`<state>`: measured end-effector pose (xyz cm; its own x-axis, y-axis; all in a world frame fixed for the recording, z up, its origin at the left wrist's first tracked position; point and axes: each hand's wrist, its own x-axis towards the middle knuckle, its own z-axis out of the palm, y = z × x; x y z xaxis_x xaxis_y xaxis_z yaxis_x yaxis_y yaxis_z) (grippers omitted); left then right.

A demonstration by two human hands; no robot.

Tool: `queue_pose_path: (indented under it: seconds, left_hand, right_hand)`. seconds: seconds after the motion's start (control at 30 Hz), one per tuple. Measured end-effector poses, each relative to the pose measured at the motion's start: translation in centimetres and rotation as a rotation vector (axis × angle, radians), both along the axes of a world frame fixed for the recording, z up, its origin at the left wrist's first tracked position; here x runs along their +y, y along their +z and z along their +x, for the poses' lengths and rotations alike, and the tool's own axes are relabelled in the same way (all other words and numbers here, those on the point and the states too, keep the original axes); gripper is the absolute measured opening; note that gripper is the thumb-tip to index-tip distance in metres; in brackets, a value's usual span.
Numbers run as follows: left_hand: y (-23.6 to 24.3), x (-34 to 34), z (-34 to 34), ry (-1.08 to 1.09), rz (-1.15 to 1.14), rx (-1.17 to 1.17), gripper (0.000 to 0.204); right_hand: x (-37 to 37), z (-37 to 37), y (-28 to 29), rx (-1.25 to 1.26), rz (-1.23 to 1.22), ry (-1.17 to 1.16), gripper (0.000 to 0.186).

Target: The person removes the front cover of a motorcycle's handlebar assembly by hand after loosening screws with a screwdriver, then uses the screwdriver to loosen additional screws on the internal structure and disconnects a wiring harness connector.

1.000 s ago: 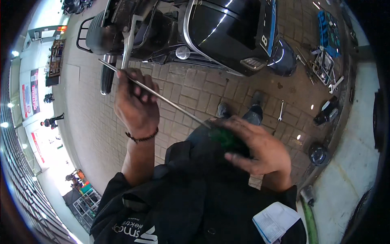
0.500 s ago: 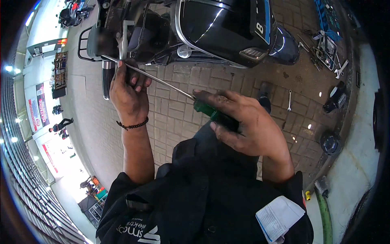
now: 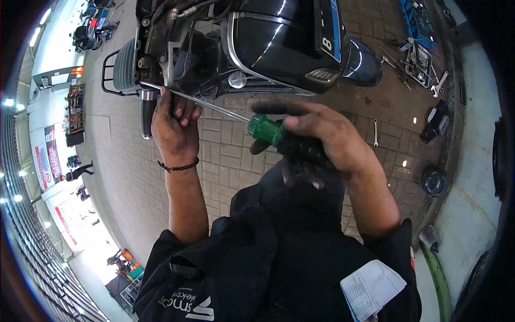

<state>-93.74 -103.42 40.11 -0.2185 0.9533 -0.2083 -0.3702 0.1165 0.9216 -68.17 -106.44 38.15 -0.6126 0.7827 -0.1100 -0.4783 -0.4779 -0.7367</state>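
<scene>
one green-handled screwdriver [image 3: 266,129] spans two hands: the left hand [image 3: 174,139] pinches its shaft, the right hand [image 3: 343,139] grips its handle. ahead, one black motorbike [image 3: 268,45]; rightward, two wrenches [image 3: 375,133] on brick paving [image 3: 228,155]; far left, white signboards [image 3: 45,155].

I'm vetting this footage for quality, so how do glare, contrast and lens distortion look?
Head view: white glare streaks the glossy black panel, and bright patches wash out the far left; head view: the green-handled screwdriver stands out well, while the lower fingers of the right hand blend into darkness; head view: fisheye bending curves the ribbed surface, and corners go black.
</scene>
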Motion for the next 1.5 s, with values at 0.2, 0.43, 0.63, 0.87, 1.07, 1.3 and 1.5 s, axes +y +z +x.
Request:
queue_pose_path:
  seconds: [0.2,0.43,0.63,0.87,1.07,1.3,1.5]
  left_hand:
    - [1.8,0.1,0.6,-0.009,-0.046,-0.032,0.024]
    - [2.3,0.3,-0.1,-0.063,-0.014,-0.246,0.027]
    - [2.5,0.5,0.1,-0.05,0.022,-0.363,0.021]
    - [2.5,0.6,1.3,0.063,0.005,-0.443,0.024]
    - [1.7,-0.5,3.7,0.208,-0.067,-0.428,0.034]
    - [2.2,-0.4,3.1,0.212,-0.045,-0.602,0.035]
    - [2.2,0.3,2.7,0.259,-0.06,-0.769,0.027]
  right_hand:
    - [0.0,0.1,2.7,-0.409,0.257,-0.055,0.042]
    - [0.5,0.2,9.0,-0.902,0.822,-0.08,0.038]
    - [-1.2,-0.6,11.5,-1.32,1.354,-0.454,0.056]
    - [-3.6,0.5,5.4,-0.833,0.5,-0.733,0.057]
    - [-5.0,-0.9,10.9,-1.106,0.753,-0.414,0.059]
    - [-2.9,-3.2,14.4,-1.614,1.106,-0.036,0.053]
    - [-3.0,-4.1,13.5,-1.987,1.59,-0.184,0.047]
